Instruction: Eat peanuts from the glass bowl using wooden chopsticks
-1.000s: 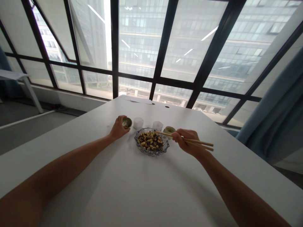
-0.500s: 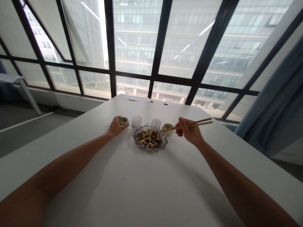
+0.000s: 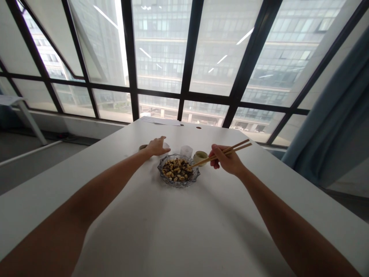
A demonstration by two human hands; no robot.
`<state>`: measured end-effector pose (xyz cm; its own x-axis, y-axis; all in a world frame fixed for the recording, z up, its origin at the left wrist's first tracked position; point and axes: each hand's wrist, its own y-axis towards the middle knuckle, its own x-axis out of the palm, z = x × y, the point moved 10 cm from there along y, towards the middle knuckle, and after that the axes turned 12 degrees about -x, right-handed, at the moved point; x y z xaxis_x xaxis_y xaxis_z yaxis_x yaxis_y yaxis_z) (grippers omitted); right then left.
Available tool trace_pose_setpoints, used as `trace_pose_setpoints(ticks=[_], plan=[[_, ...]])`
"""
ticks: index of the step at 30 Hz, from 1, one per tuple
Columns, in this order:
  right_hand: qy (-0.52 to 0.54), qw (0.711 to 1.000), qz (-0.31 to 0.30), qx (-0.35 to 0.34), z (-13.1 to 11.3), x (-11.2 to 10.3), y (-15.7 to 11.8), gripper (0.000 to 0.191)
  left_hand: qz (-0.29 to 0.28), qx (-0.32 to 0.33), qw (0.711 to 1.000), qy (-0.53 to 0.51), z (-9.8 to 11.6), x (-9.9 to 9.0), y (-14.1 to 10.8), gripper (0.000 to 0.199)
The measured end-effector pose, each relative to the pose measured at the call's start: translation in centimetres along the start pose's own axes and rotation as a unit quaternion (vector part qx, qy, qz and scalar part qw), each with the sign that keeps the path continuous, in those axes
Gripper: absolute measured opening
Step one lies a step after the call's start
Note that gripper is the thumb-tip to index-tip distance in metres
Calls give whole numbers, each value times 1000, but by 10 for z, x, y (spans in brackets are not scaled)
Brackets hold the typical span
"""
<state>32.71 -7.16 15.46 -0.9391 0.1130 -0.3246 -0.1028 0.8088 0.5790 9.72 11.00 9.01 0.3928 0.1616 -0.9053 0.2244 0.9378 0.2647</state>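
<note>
A scalloped glass bowl of nuts and dark bits stands mid-table. My right hand grips a pair of wooden chopsticks, whose tips reach the bowl's right part. Behind them is a green cup. My left hand has its thumb and fingers spread at a clear cup, partly hidden behind it; whether it touches the cup is unclear. Another green cup sits left of it, mostly covered by the hand. A second clear cup stands behind the bowl.
The white table stretches toward tall windows, with paper at its far edge and two round holes beside it. A blue curtain hangs at the right. Another table is at the far left.
My left hand has left the left green cup and moved right to the clear cup, its fingers now spread. My right hand still holds the chopsticks at the bowl. The view has shifted slightly.
</note>
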Motion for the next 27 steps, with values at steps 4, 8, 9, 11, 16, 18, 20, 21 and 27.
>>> trace_pose_setpoints(ticks=[4,8,9,11,16,18,20,21,27], plan=[[-11,1000,-12,-3,3,1,0,64,-49,-18,999,11,-1,13,7,78],[-77,995,-17,-62,-10,-2,-1,60,36,141,989,-8,21,-8,-8,73],[-102,991,-27,-83,-17,-1,-2,59,59,187,981,-6,26,-13,-16,72],[-146,981,-53,-119,-30,6,-4,58,84,249,965,-5,33,-19,-29,70],[-180,969,-94,-140,-43,19,-6,61,75,243,967,-12,31,-17,-33,69],[-177,973,-78,-126,-40,16,-5,61,49,171,984,-12,21,-12,-21,72],[-177,979,-28,-100,-35,4,-2,62,-1,76,997,-9,8,-4,-8,77],[-178,980,1,-84,-32,-5,-1,63,-28,35,999,-4,4,1,-2,80],[-237,966,96,-36,-29,-46,0,69,-43,64,997,24,72,5,-2,81]])
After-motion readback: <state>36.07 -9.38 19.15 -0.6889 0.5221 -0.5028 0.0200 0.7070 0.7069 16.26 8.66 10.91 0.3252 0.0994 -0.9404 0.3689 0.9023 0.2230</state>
